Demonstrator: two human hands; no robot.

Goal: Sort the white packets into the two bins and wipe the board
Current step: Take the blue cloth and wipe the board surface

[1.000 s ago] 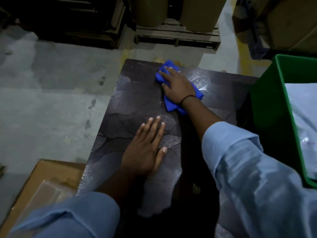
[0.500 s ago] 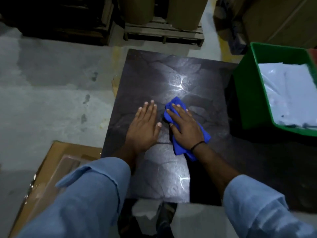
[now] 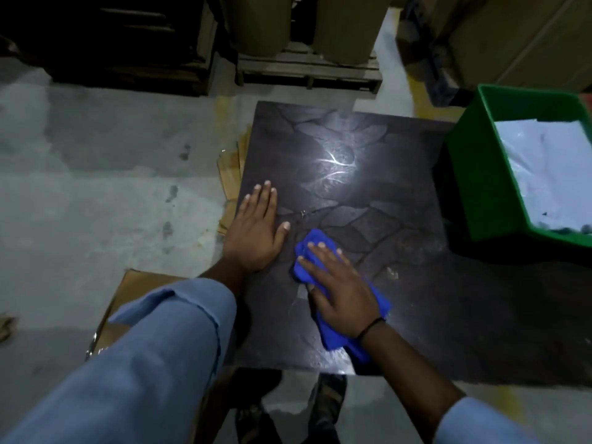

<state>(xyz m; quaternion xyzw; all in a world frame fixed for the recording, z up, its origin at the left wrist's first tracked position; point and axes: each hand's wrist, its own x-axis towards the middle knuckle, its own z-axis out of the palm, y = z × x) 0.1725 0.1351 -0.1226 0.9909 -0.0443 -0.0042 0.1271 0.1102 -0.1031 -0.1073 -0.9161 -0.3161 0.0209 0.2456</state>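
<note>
Bare concrete floor surrounds the dark board (image 3: 352, 149), where the left hand (image 3: 256, 232) lies flat, fingers straight, near its left edge. Just beside it the right hand (image 3: 342, 296) presses a blue cloth (image 3: 336, 339) down, fingers spread — well off to its right, white packets (image 3: 551, 174) lie in the green bin (image 3: 480, 187).

Right hand (image 3: 344, 293) is pressing the blue cloth (image 3: 339, 338) on the board (image 3: 400, 225); left hand (image 3: 258, 232) is resting flat beside it.

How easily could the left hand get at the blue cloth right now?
Probably yes, easily: the left hand lies flat on the board beside the blue cloth, only bare board between them, though the right hand presses on most of it.
</note>
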